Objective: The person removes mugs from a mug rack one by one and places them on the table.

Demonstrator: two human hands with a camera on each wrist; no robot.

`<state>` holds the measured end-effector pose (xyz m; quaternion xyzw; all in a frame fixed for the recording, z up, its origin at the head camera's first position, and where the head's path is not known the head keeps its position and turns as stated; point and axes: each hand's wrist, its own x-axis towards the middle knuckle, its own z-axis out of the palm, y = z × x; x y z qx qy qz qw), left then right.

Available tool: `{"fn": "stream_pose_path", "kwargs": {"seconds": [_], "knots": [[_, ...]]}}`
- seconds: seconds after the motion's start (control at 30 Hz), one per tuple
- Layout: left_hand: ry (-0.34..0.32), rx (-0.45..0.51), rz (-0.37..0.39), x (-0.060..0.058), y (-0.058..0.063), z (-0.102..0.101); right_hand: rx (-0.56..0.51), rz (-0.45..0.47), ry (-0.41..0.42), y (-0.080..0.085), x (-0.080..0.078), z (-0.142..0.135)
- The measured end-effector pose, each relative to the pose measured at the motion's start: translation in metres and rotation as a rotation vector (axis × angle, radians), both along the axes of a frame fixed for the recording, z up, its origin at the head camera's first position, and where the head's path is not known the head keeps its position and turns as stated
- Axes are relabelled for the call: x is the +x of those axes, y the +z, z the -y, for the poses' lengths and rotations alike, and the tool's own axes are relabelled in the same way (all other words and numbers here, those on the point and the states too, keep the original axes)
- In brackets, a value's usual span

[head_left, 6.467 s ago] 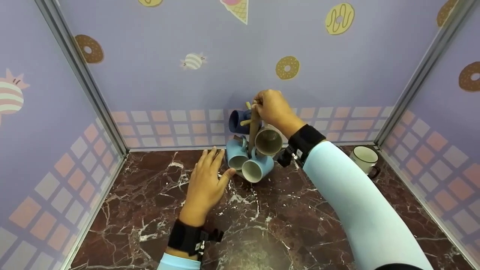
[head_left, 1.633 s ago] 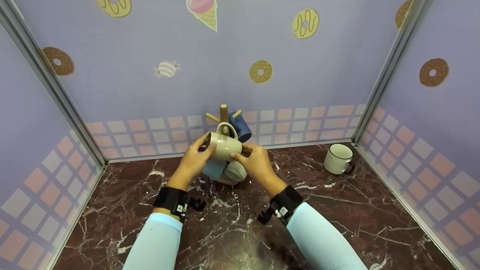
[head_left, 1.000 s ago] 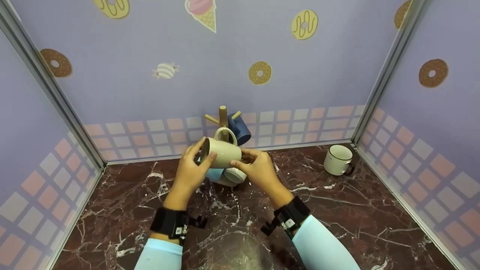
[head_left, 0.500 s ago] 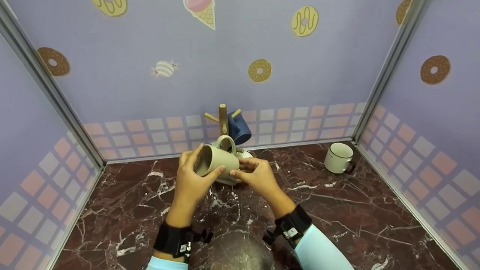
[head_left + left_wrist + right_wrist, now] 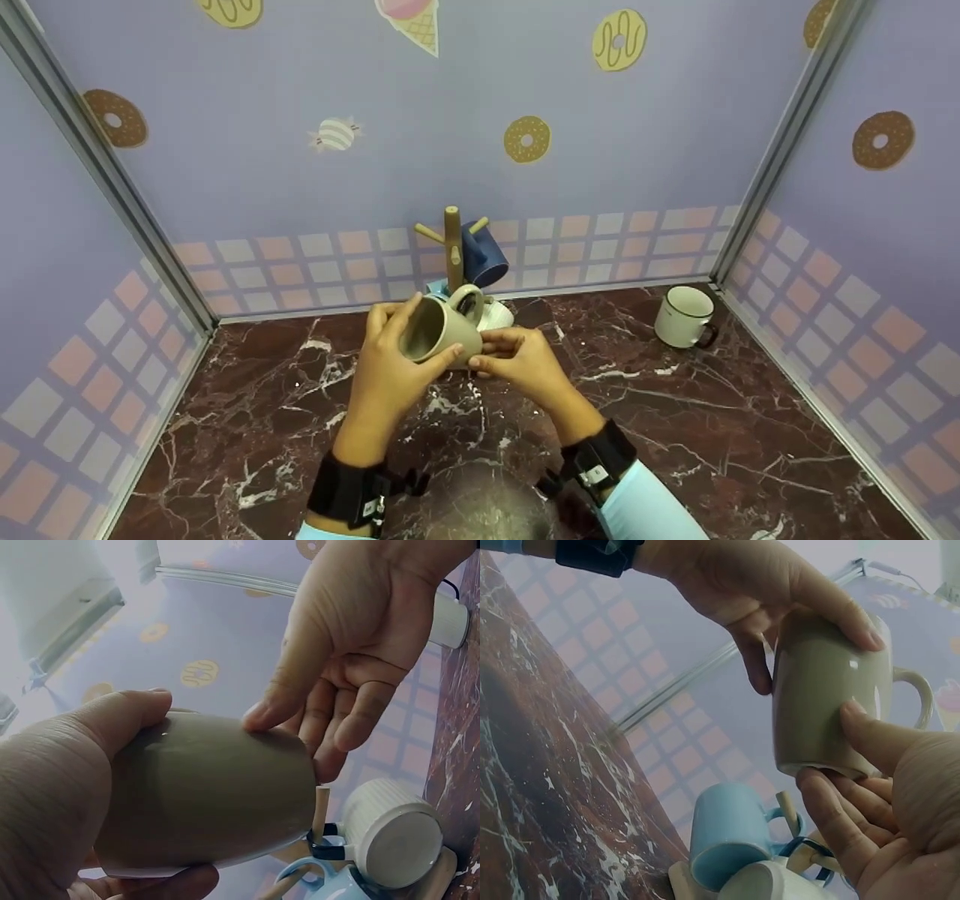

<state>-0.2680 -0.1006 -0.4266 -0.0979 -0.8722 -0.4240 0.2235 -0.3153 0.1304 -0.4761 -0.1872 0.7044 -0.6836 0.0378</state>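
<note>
Both hands hold an olive-beige mug [image 5: 460,337] in front of the wooden mug tree [image 5: 452,244]. It tilts with its mouth to the left and its handle up, clear of the pegs. My left hand [image 5: 386,367] grips the rim end, thumb on the near side. With thumb and fingers, my right hand [image 5: 529,367] pinches the base end. In the right wrist view, a light-blue mug [image 5: 731,829] hangs low on the tree. A white ribbed mug [image 5: 394,832] with a black handle shows beside it in the left wrist view. One dark-blue mug [image 5: 486,259] hangs behind, on the right.
A white mug [image 5: 684,319] with a dark rim and dark handle stands upright at the back right. Dark red marble-patterned tabletop [image 5: 675,435] extends around the tree. Patterned purple panels [image 5: 300,187] enclose the back and both sides.
Earlier the right hand held the post's top and the left was open beside the mugs. The tree has since turned. Both hands have drawn the beige mug off the front, lower and nearer.
</note>
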Motion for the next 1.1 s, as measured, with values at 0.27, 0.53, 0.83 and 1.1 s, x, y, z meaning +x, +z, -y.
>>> {"fn": "stream_pose_path", "kwargs": {"seconds": [0.27, 0.53, 0.83, 1.1], "knots": [[-0.037, -0.054, -0.015, 0.005, 0.003, -0.002, 0.128, -0.030, 0.013, 0.005, -0.003, -0.017], [-0.083, -0.120, -0.002, 0.003, -0.002, -0.003, 0.168, -0.064, -0.111, 0.019, -0.003, -0.043], [-0.139, -0.156, 0.002, 0.001, -0.011, -0.007, 0.221, -0.140, -0.016, 0.021, -0.002, -0.047], [-0.209, -0.203, 0.029, 0.000, -0.015, -0.010, 0.330, -0.185, 0.053, 0.020, 0.000, -0.044]]}}
